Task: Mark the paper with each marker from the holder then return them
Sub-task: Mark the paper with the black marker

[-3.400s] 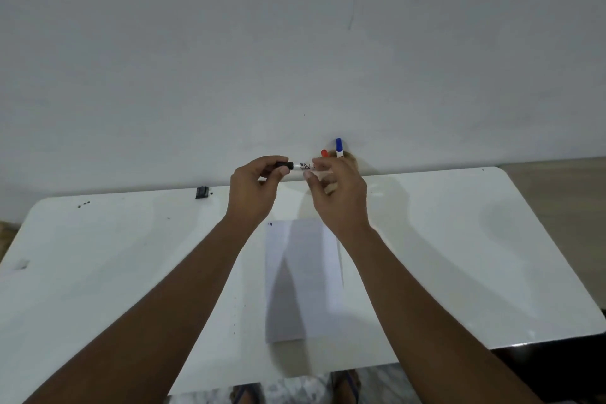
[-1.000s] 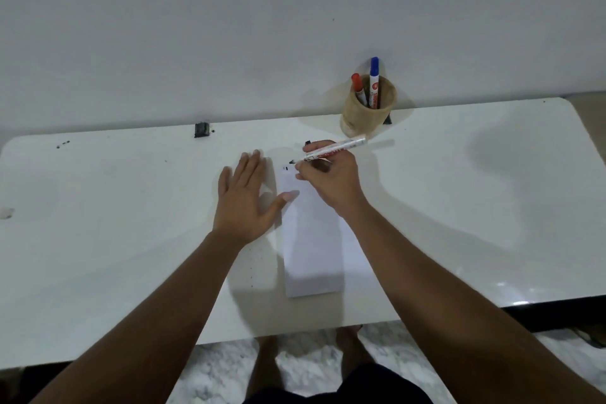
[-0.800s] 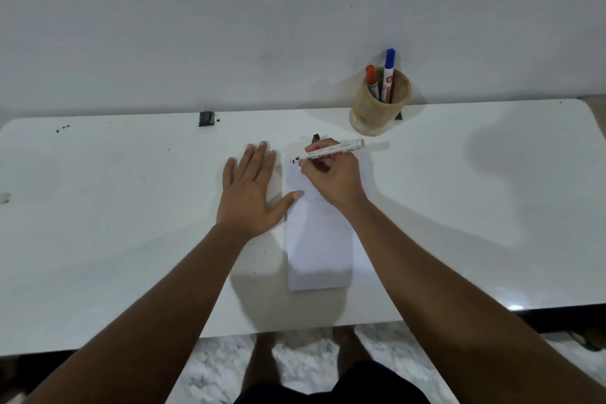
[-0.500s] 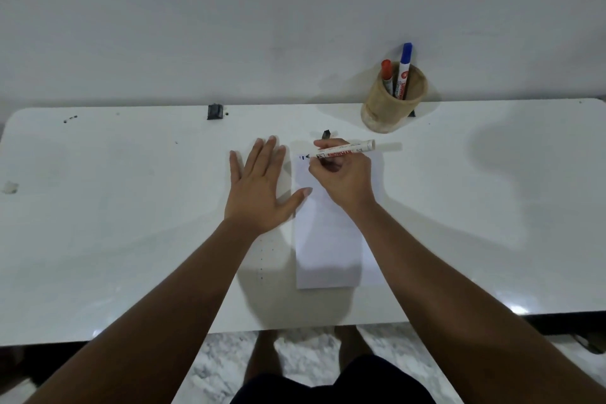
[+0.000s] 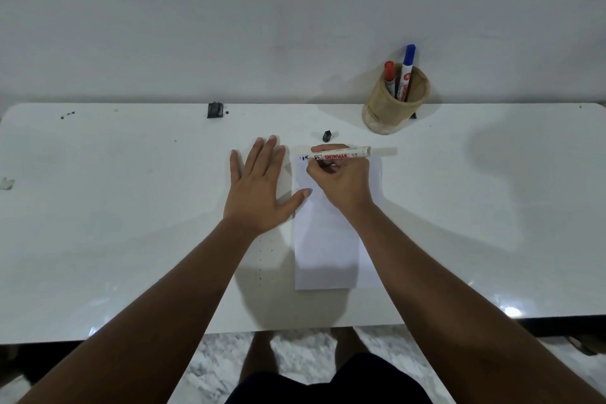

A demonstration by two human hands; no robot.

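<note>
The white marker (image 5: 339, 154) lies sideways in the right hand (image 5: 341, 184), fingers closed around it, tip at the paper's (image 5: 328, 249) top left corner. The left hand (image 5: 259, 190) lies flat, fingers spread open, thumb on the paper. Its black cap (image 5: 327, 135) sits near the holder (image 5: 395, 102) with 2 markers on the bench (image 5: 131, 207).

We see a dim, evenly grey scene — soft indoor light that seems to come from above and behind. The glossy white table (image 5: 492, 207) carries broad, blurred shadows beneath both forearms and small bright glare spots near its front edge. Focus is fairly sharp at centre — the wide lens bows the table's far edge and stretches the forearms at the bottom corners.
</note>
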